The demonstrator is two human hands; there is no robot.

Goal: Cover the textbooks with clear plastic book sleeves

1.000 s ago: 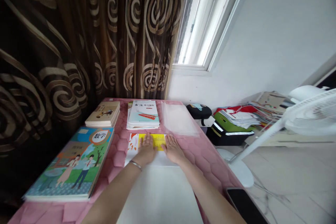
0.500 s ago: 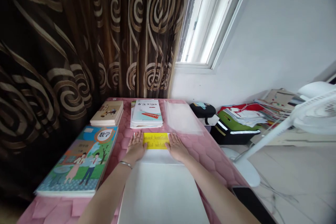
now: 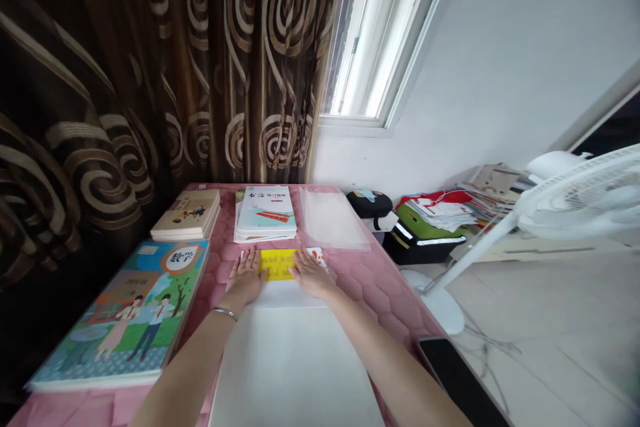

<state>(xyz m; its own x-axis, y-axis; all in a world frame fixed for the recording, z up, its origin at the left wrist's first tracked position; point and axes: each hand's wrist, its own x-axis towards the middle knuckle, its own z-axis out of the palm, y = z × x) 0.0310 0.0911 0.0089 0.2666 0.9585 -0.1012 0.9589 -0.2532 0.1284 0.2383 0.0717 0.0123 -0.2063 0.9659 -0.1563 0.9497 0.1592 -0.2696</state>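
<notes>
My left hand lies flat with fingers stretched out on the left end of a yellow printed panel. On the panel's right part rests my right hand, also flat, its fingers pointing away from me. A white corner with red marks shows beyond its fingers. The panel belongs to a white-bordered sheet or cover, and I cannot tell which. Towards me, a plain white surface stretches between my forearms. A bracelet circles my left wrist.
The table has a pink quilted cover. To the left lie blue-green textbooks and small tan books. Behind my hands are a white-covered book stack and clear plastic sheets. A phone lies right, near a white fan.
My right hand has slid left across the yellow panel, uncovering the red-marked corner. My left hand stays flat at the panel's left end. The view has turned slightly right.
</notes>
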